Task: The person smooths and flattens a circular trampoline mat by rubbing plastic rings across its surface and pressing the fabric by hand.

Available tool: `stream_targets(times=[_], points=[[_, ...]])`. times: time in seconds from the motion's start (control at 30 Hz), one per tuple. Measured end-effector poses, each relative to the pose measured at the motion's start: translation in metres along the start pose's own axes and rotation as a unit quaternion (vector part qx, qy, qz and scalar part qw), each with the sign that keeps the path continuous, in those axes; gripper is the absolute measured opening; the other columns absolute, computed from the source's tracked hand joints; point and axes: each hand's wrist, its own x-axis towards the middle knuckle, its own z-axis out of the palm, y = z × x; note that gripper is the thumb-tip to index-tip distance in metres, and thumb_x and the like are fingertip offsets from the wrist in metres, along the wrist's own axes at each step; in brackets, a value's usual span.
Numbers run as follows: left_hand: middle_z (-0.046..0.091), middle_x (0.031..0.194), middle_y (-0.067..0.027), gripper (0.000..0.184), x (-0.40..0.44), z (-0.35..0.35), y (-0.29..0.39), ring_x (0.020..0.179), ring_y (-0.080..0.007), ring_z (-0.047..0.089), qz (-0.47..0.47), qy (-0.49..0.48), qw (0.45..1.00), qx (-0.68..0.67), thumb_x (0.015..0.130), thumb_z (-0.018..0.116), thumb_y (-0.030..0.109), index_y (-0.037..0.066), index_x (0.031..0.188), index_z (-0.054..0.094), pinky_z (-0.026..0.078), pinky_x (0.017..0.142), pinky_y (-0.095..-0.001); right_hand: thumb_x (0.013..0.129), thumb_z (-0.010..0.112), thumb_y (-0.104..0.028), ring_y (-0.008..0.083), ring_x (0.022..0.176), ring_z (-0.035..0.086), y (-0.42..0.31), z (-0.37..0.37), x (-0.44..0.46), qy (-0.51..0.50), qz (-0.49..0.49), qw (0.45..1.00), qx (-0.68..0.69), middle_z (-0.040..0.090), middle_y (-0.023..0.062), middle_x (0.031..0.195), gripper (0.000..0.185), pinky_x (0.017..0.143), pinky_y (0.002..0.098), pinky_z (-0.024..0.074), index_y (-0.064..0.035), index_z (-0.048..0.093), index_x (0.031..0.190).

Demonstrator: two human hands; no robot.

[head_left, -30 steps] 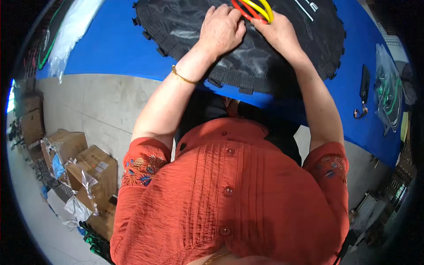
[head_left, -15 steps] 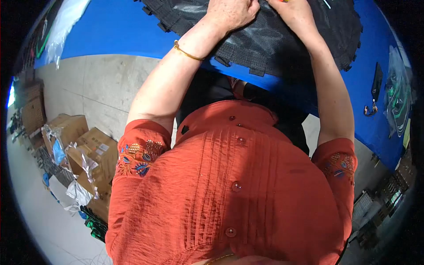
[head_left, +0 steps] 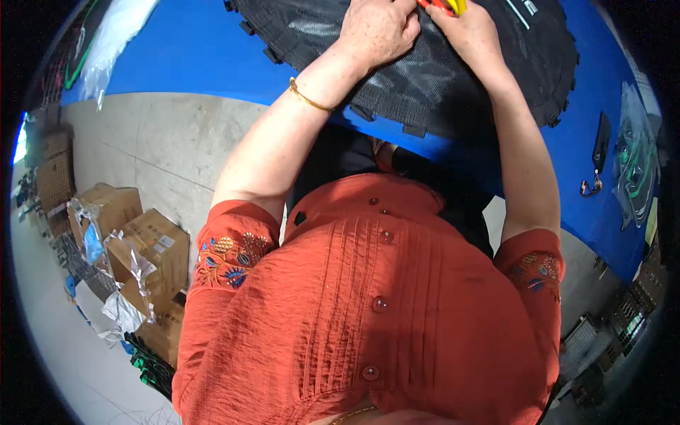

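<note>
A round black mesh mat [head_left: 425, 85] with webbing tabs along its rim lies at the top of the view, with white lettering at its upper right. My left hand [head_left: 379, 32] rests over it, fingers curled and closed; whatever is between the fingertips is hidden at the upper edge. Close beside it, my right hand [head_left: 467, 32] grips a small tool with red and yellow handles [head_left: 457, 6]. Its working end is out of sight, so its exact kind is unclear.
The mat lies on a blue-covered table [head_left: 184, 57]. A black strap [head_left: 601, 142] and clear plastic bags with green cord [head_left: 632, 163] lie at the right. Clear plastic [head_left: 117, 42] hangs over the left edge. Open cardboard boxes [head_left: 152, 244] stand on the floor at left.
The view has shifted so the mat and hands sit slightly lower. More of the red and yellow tool now shows in my right hand. Both hands stay close together over the mat.
</note>
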Motion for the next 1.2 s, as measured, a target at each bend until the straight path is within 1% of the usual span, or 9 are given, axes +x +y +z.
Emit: stream_targets(times=[0.03,0.1,0.13,0.17,0.3,0.4,0.8,1.1,1.2], points=[[0.067,0.104,-0.0215,0.018,0.000,-0.002,0.001,0.105,-0.0407,0.066,-0.012,-0.022,1.000,0.006,0.096,0.068,0.018,0.006,0.110,0.070,0.049,0.107,-0.0546,0.099,0.074,-0.025,0.0276,0.077,0.078,0.001,0.000,0.002,-0.002,0.016,1.000,0.021,0.079,0.0155,0.086,0.029,0.072,0.0405,0.0583,-0.0021,0.077,0.117],[0.073,0.108,-0.0175,0.027,-0.001,0.010,-0.008,0.107,-0.0387,0.071,0.004,-0.023,0.999,0.038,0.096,0.068,0.023,0.009,0.118,0.075,0.052,0.105,-0.0558,0.096,0.081,-0.038,0.0358,0.090,0.079,0.052,0.008,0.019,0.017,-0.038,0.994,-0.097,0.080,0.0204,0.096,0.042,0.081,0.0438,0.0587,-0.0022,0.077,0.117],[0.073,0.110,-0.0169,0.029,-0.002,0.010,-0.008,0.108,-0.0382,0.071,0.004,-0.031,0.997,0.065,0.097,0.067,0.023,0.011,0.121,0.077,0.052,0.107,-0.0558,0.096,0.082,-0.038,0.0352,0.090,0.078,0.045,0.007,0.020,0.017,-0.030,0.992,-0.121,0.080,0.0202,0.097,0.041,0.081,0.0434,0.0585,-0.0022,0.077,0.116],[0.072,0.112,-0.0171,0.028,-0.002,0.008,-0.007,0.110,-0.0383,0.070,0.004,-0.030,0.998,0.061,0.097,0.067,0.023,0.010,0.120,0.077,0.051,0.109,-0.0573,0.095,0.076,-0.042,0.0467,0.100,0.075,0.046,0.006,0.021,0.007,-0.016,0.996,-0.092,0.078,0.0247,0.105,0.041,0.086,0.0531,0.0596,-0.0097,0.078,0.121],[0.070,0.116,-0.0172,0.029,-0.002,0.005,-0.003,0.114,-0.0383,0.068,-0.019,-0.054,0.997,0.052,0.097,0.068,0.023,0.010,0.122,0.076,0.049,0.112,-0.0598,0.095,0.076,-0.040,0.0446,0.100,0.076,0.042,0.004,0.017,-0.017,0.001,0.999,-0.051,0.079,0.0237,0.104,0.041,0.085,0.0505,0.0594,-0.0085,0.078,0.121],[0.069,0.119,-0.0186,0.029,-0.001,0.002,0.000,0.117,-0.0387,0.067,-0.033,-0.075,0.995,0.050,0.097,0.068,0.023,0.010,0.122,0.075,0.047,0.114,-0.0607,0.095,0.077,-0.040,0.0431,0.101,0.077,0.030,0.002,0.013,-0.021,0.034,0.995,-0.090,0.080,0.0223,0.106,0.040,0.087,0.0496,0.0598,-0.0095,0.078,0.122],[0.069,0.120,-0.0182,0.027,0.000,0.001,0.002,0.124,-0.0397,0.065,-0.040,-0.045,0.998,0.025,0.096,0.070,0.021,0.004,0.117,0.069,0.046,0.116,-0.0601,0.097,0.076,-0.035,0.0435,0.103,0.076,0.020,-0.003,-0.003,-0.034,0.062,0.996,-0.062,0.079,0.0231,0.107,0.037,0.088,0.0500,0.0591,-0.0082,0.077,0.123],[0.069,0.119,-0.0203,0.024,0.000,0.004,-0.001,0.120,-0.0418,0.065,-0.044,-0.042,0.998,0.024,0.094,0.074,0.016,0.002,0.113,0.068,0.050,0.111,-0.0531,0.097,0.076,-0.033,0.0444,0.101,0.076,0.021,-0.011,-0.020,-0.034,0.034,0.999,-0.024,0.078,0.0240,0.105,0.036,0.087,0.0504,0.0588,-0.0069,0.076,0.122],[0.069,0.119,-0.0212,0.023,0.001,0.000,0.001,0.118,-0.0428,0.065,-0.052,-0.049,0.997,0.013,0.093,0.075,0.012,0.001,0.112,0.068,0.052,0.107,-0.0505,0.097,0.076,-0.032,0.0447,0.100,0.076,0.012,-0.011,-0.017,-0.018,0.085,0.992,-0.088,0.078,0.0241,0.103,0.035,0.086,0.0503,0.0586,-0.0063,0.076,0.120]])
